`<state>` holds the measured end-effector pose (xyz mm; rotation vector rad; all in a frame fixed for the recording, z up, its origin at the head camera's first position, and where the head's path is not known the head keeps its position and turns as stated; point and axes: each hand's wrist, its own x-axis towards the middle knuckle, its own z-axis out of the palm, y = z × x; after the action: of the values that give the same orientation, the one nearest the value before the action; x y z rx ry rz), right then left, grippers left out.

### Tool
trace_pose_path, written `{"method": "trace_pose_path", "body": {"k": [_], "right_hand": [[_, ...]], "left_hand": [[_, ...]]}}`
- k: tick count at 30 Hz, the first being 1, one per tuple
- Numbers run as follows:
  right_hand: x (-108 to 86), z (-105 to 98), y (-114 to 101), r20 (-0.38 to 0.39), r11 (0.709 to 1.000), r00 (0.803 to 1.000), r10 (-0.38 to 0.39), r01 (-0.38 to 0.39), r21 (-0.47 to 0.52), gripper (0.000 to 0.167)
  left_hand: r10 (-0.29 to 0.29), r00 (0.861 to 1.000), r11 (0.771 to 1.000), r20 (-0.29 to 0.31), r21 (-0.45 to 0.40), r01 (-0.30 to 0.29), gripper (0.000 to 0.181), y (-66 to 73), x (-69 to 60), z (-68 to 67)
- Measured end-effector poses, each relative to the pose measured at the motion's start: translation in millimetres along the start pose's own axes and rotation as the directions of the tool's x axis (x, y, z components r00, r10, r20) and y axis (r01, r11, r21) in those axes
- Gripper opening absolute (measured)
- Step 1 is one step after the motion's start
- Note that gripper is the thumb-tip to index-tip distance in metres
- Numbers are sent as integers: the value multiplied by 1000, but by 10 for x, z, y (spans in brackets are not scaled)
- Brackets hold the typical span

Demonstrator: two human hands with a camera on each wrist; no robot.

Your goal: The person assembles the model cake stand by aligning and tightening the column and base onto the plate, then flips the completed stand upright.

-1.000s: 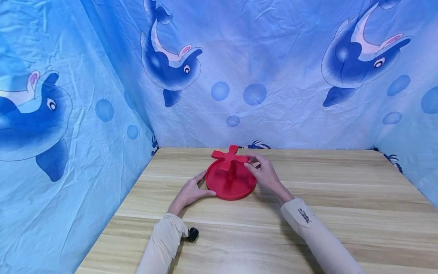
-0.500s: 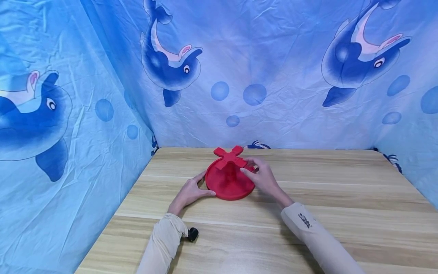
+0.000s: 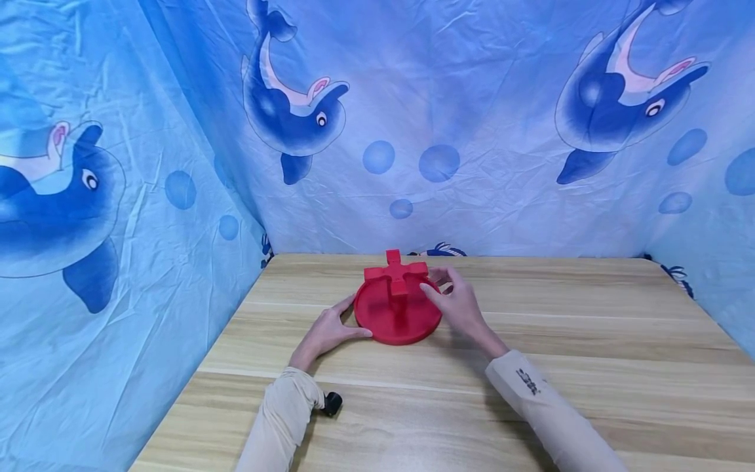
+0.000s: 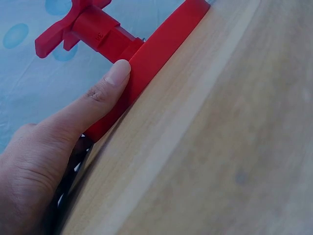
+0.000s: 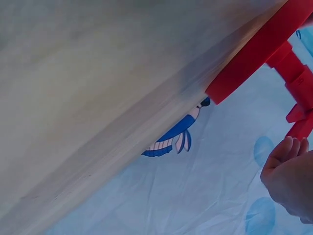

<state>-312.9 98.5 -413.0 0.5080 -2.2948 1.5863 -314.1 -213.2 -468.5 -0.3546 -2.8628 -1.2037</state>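
At the left, we see the left hand (image 3: 327,333) fitted round the near-left edge of the red dish (image 3: 374,318). Its thumb (image 4: 117,73) presses on the outside of the rim while the forefinger reaches along the farther left side; the two are spread wide with the rim caught between them. The dish lies flat on the wooden table (image 3: 389,406), directly to the right of these fingers.

From the middle of the dish rises the red post (image 4: 100,34), its long axis upright, and on its top sits the red cross (image 3: 394,271), four spokes lying level. For us the relation that counts is at the right-hand spoke (image 3: 417,269): it points straight out toward the right hand (image 3: 464,308), which is by far the nearer hand to the cross. The spoke's end lies just left of the right fingers (image 5: 286,149), and the left hand is well below it, down at the rim. The right fingers are bent, the thumb set apart on the near side; we cannot tell whether they pinch the spoke's tip or merely touch it.

Against half a second ago, we find the left hand and the dish in the same place. The cross has turned on its post: its spokes stood diagonally then, and now run left-right and near-far. Farther right, the right thumb has shifted slightly outward, away from the post.
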Motion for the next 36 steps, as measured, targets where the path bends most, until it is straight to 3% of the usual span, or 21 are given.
{"method": "trace_pose_path", "body": {"k": [4,10,21,36], "right_hand": [[50,-37,53,12,1000,1000,23,-23,-9,52],[127,-35,100,91,1000,995,27,-28,4,60],[202,2,121,161,1000,987,24,-27,16,63],[193,-13,121,122,999,992,40,-39,-4,45]], "left_hand": [[5,1000,1000,-6,2,-5,108,14,-1,6],[4,1000,1000,-12,8,-4,108,20,2,2],[2,1000,1000,-2,10,-2,109,15,11,-16],[8,1000,1000,1,10,-8,106,14,2,-20]]}}
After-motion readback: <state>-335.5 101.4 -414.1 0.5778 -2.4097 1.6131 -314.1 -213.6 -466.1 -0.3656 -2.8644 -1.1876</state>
